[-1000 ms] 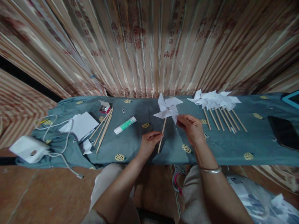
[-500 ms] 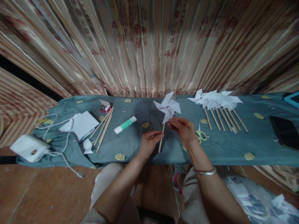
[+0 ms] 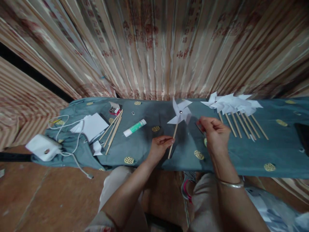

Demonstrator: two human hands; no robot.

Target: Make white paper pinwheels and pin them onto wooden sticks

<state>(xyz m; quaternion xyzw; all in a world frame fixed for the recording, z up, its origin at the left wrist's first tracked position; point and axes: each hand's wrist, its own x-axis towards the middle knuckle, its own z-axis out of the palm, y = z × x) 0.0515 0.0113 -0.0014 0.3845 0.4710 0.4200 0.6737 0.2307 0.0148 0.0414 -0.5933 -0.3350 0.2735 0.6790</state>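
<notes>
Nearest, at the lower right, a see-through bag (image 3: 277,206) runs out of view, its pale contents blurred. The left hand (image 3: 159,149) pinches the wooden stick of a white paper pinwheel (image 3: 181,112), which stands tilted over the middle of the cloth-covered bench (image 3: 140,151); the fingers hide part of the stick, and the vane nearest the right hand (image 3: 215,135) is smeared. That hand is curled just beside the pinwheel, apart from it; whether it grips anything cannot be told. It covers most of the scissors (image 3: 205,142), leaving a bit of pale green handle.

To the left lie a glue stick (image 3: 134,128), loose sticks (image 3: 114,133) and white paper (image 3: 93,125), its lower sheets partly covered. At the right edge a dark phone-like slab (image 3: 303,133) is cut off. Farther back, finished pinwheels (image 3: 238,106) overlap too closely to count, before a patterned curtain (image 3: 154,48).
</notes>
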